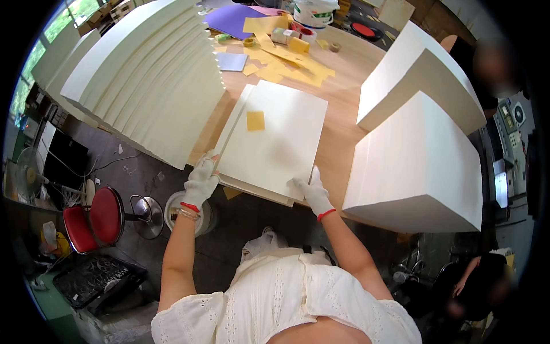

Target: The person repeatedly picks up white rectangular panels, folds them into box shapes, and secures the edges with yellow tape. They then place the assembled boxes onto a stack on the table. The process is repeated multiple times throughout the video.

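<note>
A low stack of large white sheets lies slightly askew on the table in front of me, a lower one showing along its left side. My left hand, in a white glove with a red cuff, grips the stack's near left edge. At the near right corner my right hand, gloved the same way, has its thumb on top and its fingers at the side edge. A small yellow paper square rests on the top sheet. The undersides of the gripped edges are hidden.
Tall white stacks stand at left and right on the wooden table. Yellow paper scraps, tape rolls and a white bucket lie beyond. A red stool is on the floor at left; other people are at right.
</note>
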Available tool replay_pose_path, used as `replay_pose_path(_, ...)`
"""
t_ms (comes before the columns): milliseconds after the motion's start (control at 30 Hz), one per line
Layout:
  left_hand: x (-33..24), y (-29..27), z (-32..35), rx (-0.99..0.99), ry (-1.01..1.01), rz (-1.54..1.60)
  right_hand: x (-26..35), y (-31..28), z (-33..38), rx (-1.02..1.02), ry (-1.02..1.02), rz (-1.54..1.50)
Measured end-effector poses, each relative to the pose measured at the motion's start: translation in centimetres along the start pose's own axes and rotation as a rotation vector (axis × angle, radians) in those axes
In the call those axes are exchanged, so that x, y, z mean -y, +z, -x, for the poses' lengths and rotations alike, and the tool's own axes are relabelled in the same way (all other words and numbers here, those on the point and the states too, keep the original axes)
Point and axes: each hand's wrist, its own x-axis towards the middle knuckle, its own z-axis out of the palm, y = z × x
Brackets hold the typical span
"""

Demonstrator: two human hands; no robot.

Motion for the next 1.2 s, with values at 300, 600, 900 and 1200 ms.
replay_pose_path(300, 3.1, 0.4, 0.4, 0.127, 0.009, -0.054, 3.9, 0.4, 5.6, 0.096, -0.233, 0.609)
replay_pose_path(600, 5.2, -0.3, 0.5, 0.068, 0.098, 0.023, 2.1, 2.1, 5.6, -0.064, -0.363, 0.625)
replay_pose_path(900, 6.0, -0.9, -0.9, 0.209, 0.046, 0.296, 1.4, 2.0, 5.4, -0.060, -0.398, 0.582)
replay_pose_path(1200, 5.3, -1.3, 0.1, 0.175, 0.088, 0.117, 0.9, 1.8, 5.3, -0.050, -0.448, 0.536)
